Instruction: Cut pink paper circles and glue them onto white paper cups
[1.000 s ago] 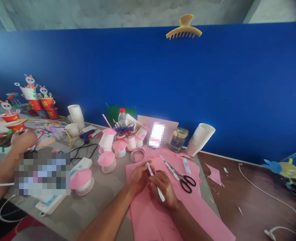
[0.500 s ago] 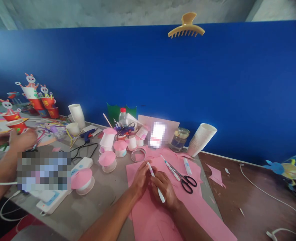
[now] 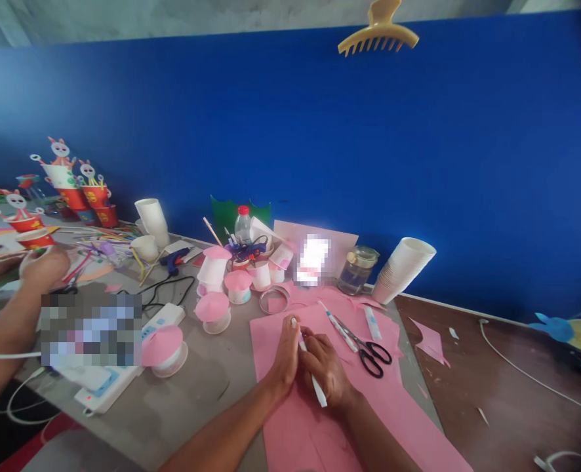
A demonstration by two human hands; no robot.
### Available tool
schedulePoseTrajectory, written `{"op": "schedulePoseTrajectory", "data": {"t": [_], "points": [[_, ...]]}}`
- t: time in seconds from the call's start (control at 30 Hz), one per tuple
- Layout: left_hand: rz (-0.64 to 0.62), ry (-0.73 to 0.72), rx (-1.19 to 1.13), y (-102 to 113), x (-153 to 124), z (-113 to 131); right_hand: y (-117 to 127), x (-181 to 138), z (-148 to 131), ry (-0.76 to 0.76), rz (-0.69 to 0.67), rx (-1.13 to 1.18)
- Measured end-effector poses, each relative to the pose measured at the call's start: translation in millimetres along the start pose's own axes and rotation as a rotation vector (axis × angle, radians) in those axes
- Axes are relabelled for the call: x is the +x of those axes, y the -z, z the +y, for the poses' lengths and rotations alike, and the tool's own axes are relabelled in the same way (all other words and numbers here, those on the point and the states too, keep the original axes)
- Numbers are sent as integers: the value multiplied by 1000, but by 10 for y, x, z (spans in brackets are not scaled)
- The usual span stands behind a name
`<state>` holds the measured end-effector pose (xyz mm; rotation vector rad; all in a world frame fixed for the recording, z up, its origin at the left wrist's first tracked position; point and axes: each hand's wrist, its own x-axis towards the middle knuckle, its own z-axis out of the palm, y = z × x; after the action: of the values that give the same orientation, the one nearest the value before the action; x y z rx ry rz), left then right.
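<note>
Both my hands rest on a large pink paper sheet [image 3: 290, 426] on the grey table. My right hand [image 3: 327, 368] is closed round a white pen [image 3: 319, 391] that points up and left. My left hand [image 3: 286, 351] is pressed against the pen's upper end, fingers closed on its tip. Black-handled scissors [image 3: 369, 351] and another white pen [image 3: 337, 321] lie on the pink paper just right of my hands.
Pink-topped white cups [image 3: 165, 347] and a white power strip [image 3: 108, 377] lie to the left. A stack of white cups [image 3: 402, 269], a glass jar [image 3: 357, 269] and a clear tape ring [image 3: 273, 299] stand behind. Another person's hands [image 3: 44, 267] work at the far left near red decorated cups [image 3: 86, 196]. A white cable [image 3: 531, 380] crosses the brown table on the right.
My hands have drawn slightly closer together on the pen and shifted a little toward me. The view has tilted down a bit.
</note>
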<state>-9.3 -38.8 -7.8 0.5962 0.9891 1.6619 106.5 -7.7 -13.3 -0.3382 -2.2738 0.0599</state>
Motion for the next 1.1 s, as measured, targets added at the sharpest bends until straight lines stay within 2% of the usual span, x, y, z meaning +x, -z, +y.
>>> {"op": "schedulePoseTrajectory", "data": {"t": [0.1,0.27,0.43,0.63,0.8,0.87,1.0,1.1], "points": [[29,-85,114,-44,-4,32,-19,-31,23,-8,-3,10],[-84,-164,163,-23,-8,3,-18,-54,38,-19,28,66],[-108,-148,193,-7,-22,8,22,-37,24,-46,39,120],[-135,-102,104,-59,-32,115,31,25,-13,-29,47,61],[48,-210,89,-4,50,136,77,13,23,-158,75,-8],[56,-248,166,14,74,165,86,-43,93,-241,82,-60],[-61,-237,187,-108,-5,345,54,-124,203,-315,80,-133],[-296,-128,75,-282,-229,557,25,-105,195,-299,57,-114]]}}
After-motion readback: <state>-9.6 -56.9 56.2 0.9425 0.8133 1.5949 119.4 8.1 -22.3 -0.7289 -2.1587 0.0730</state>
